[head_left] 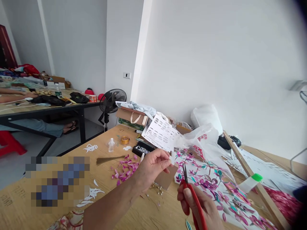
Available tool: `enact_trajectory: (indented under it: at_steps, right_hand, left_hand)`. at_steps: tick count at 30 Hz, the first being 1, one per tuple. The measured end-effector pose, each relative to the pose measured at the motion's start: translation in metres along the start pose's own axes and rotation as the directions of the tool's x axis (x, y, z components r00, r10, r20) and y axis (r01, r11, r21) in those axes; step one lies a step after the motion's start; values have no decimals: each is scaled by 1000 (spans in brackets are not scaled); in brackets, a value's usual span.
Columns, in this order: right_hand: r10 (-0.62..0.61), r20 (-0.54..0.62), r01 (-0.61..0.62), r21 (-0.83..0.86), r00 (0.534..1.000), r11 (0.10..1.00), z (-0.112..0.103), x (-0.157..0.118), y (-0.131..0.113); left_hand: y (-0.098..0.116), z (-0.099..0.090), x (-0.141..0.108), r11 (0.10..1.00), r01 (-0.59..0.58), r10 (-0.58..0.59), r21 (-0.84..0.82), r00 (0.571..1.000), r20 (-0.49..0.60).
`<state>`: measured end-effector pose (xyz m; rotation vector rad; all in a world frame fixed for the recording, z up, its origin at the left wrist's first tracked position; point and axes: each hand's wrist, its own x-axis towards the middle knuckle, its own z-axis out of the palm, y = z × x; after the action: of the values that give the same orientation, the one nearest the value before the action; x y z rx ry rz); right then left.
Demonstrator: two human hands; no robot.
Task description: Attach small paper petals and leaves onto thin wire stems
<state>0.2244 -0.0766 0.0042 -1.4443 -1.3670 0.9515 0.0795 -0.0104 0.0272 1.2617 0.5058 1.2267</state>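
My left hand (pixel 157 164) pinches a small white paper piece (pixel 172 159) between thumb and fingertips, above the wooden table. In my right hand (pixel 201 207) is a pair of red-handled scissors (pixel 195 198), blades pointing up and away from me. The blade tips stand just below and right of the paper piece, apart from it. Behind my left wrist lies a heap of pink petals (pixel 124 167). White cut-out strips (pixel 90 196) lie left of my forearm. Beyond my hands, a sheet bears purple and teal wire flowers (pixel 208 182).
A white sheet with cut-out shapes (pixel 159 134) leans near a black box (pixel 142 148). A small clear bottle (pixel 111 145) and a gold wire spool (pixel 124 140) stand at the left. A wooden bar (pixel 249 172) crosses the right side. Behind is a fan (pixel 112 100).
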Motion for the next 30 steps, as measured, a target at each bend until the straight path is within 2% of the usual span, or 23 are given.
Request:
enact_trajectory:
  at_steps: [7, 12, 20, 30]
  right_hand:
    - [-2, 127, -6, 59, 992, 998, 7, 0, 1]
    - [-27, 165, 23, 23, 986, 999, 9, -1, 0]
    - [-22, 193, 9, 71, 981, 997, 8, -3, 3]
    - [-26, 229, 17, 43, 973, 999, 6, -1, 9]
  left_hand:
    - [-1, 1, -2, 1000, 23, -22, -18, 999, 38]
    - [0, 4, -4, 994, 101, -99, -35, 994, 53]
    - [-2, 3, -4, 989, 146, -142, -25, 984, 111]
    - [3, 4, -5, 981, 196, -192, -15, 973, 130]
